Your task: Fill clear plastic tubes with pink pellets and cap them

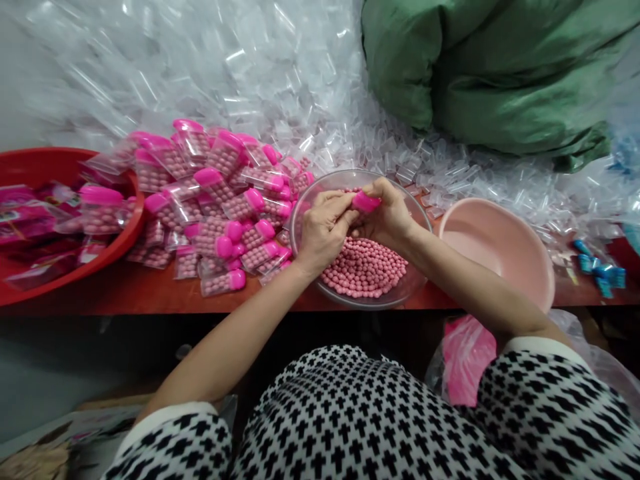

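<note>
Over a clear round bowl (367, 305) of pink beads (367, 270), my two hands meet around a bright pink plastic cap (366, 201). My right hand (393, 212) pinches the cap between thumb and fingers. From the other side, my left hand (324, 225) is closed, its fingertips pressed against the cap's left edge. Whether a container hangs below the cap is hidden by my fingers. To the left of the bowl lies a heap of clear plastic containers (215, 233) filled with pink beads and topped with pink caps.
A red basin (70, 283) with pink packets stands at far left, a pale pink basin (500, 247) right of the bowl. Behind spreads a large pile of clear empty containers (240, 67). A green sack (500, 80) rests back right; small blue pieces (600, 267) lie near the right edge.
</note>
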`<control>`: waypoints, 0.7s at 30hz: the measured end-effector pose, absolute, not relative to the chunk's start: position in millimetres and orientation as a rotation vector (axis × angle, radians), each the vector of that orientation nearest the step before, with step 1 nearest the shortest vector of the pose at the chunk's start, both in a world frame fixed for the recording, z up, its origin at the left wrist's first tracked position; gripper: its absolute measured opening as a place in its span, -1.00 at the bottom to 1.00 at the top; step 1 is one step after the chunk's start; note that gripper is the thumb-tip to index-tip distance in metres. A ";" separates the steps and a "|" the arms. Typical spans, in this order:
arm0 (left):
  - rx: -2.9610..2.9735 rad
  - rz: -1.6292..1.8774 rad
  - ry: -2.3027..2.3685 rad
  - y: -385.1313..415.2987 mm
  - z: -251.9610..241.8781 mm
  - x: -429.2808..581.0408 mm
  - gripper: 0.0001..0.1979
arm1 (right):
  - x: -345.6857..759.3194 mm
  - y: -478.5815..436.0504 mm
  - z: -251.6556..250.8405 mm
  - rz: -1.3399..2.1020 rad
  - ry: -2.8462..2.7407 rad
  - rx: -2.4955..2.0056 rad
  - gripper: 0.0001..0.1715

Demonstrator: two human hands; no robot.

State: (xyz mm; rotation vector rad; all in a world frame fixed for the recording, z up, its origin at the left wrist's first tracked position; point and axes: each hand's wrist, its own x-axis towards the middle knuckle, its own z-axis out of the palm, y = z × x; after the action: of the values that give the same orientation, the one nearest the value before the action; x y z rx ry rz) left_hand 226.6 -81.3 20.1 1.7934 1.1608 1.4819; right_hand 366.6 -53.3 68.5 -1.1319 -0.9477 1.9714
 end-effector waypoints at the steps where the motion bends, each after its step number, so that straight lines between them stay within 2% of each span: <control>1: 1.768 1.496 1.141 -80.3 18.8 226.9 -0.74 | 366.3 -54.7 69.1 1.953 -0.925 -1.128 -0.61; 8: 1.562 1.504 1.021 -65.3 16.1 219.9 -0.74 | 367.6 -51.0 82.1 2.130 -0.976 -1.094 -0.64; 15: 1.302 1.492 0.822 -63.9 20.8 198.1 -0.70 | 371.5 -42.9 89.2 2.243 -1.030 -1.037 -0.38; 21: 1.305 1.504 0.855 -60.9 20.8 190.4 -0.68 | 368.5 -38.5 84.1 2.224 -0.992 -1.045 -0.50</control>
State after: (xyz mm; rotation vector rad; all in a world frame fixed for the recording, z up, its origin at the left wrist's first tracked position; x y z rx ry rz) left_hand 190.4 -60.9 20.8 1.3048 0.8549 1.5044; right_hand 368.5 -38.5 84.1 -1.0454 -0.9915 2.2239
